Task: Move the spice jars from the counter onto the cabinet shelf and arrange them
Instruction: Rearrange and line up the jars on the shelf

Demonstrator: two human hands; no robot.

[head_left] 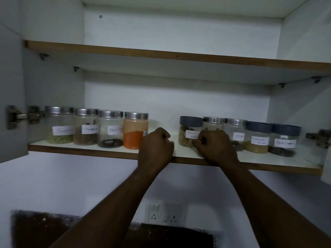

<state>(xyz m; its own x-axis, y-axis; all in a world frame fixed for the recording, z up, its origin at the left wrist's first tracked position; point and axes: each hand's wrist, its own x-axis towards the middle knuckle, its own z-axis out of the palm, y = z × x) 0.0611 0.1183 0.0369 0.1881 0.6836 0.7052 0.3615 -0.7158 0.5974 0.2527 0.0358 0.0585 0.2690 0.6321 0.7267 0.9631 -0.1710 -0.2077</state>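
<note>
Several labelled spice jars stand on the lower cabinet shelf (pixel 93 150). On the left, three clear silver-lidded jars (pixel 86 127) sit beside an orange-powder jar (pixel 134 135). On the right, a grey-lidded jar (pixel 189 129) leads a row of two silver-lidded jars (pixel 235 129) and two more grey-lidded jars (pixel 284 140). My left hand (pixel 155 145) is curled into a loose fist in the gap, just right of the orange-powder jar, holding nothing. My right hand (pixel 215 145) is curled too, in front of one silver-lidded jar, its knuckles touching the first grey-lidded jar's label.
An upper shelf (pixel 161 54) hangs above the jars. Door hinges sit at the left (pixel 18 116) and right (pixel 318 138) cabinet sides. Below on the wall is a white socket plate (pixel 166 212), and a dark counter (pixel 44 228) lies at the bottom.
</note>
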